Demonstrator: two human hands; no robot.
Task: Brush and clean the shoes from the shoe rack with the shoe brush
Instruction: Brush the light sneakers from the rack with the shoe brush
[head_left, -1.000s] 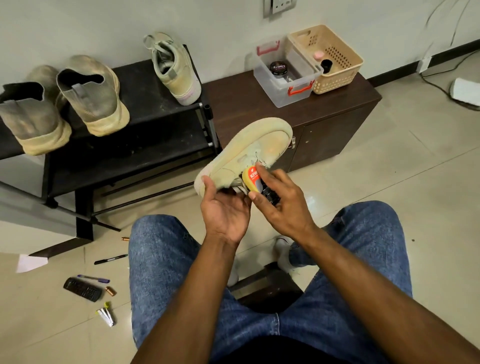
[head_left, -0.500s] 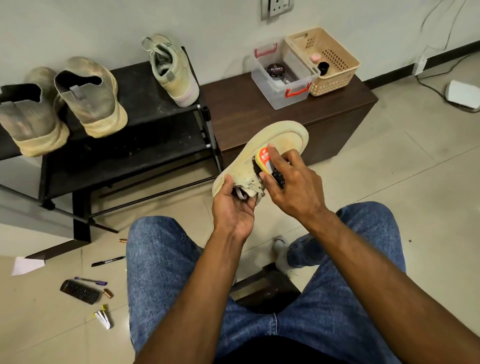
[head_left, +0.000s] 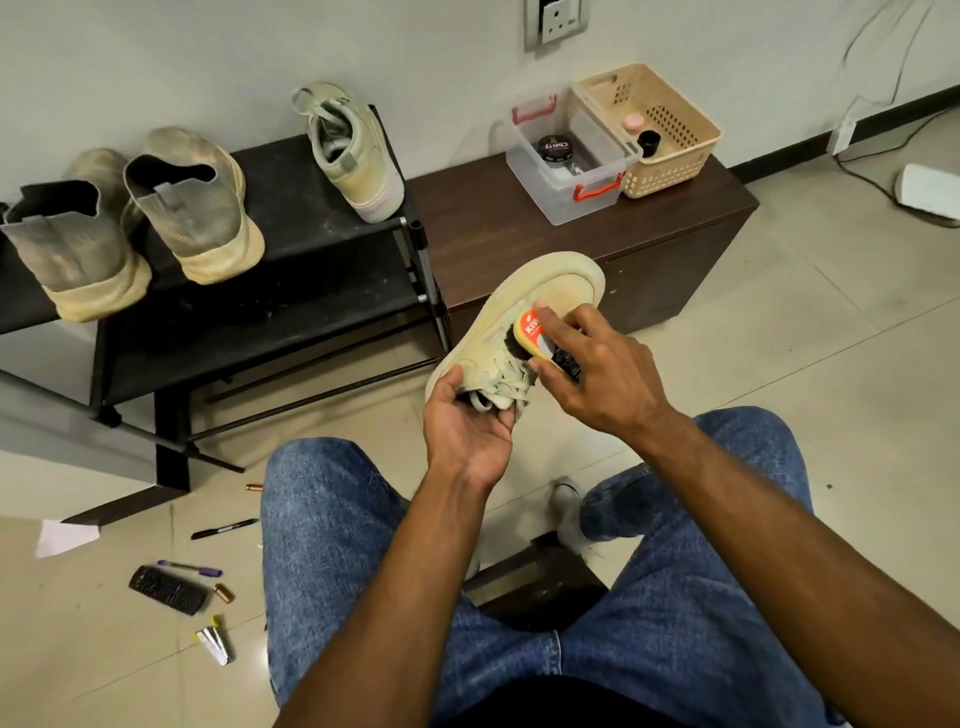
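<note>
Now lifted nearer the shoe rack: pale shoe, heel gripped by left hand. Shoe brush, clasped in right hand, slid toeward, so brushing likely midway.

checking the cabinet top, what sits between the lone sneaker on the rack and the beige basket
In the head view, only a clear plastic box holding a polish tin, touching the basket.

On the brown cabinet sit a clear box and a beige basket — pens, batteries and a remote litter the floor.
</note>
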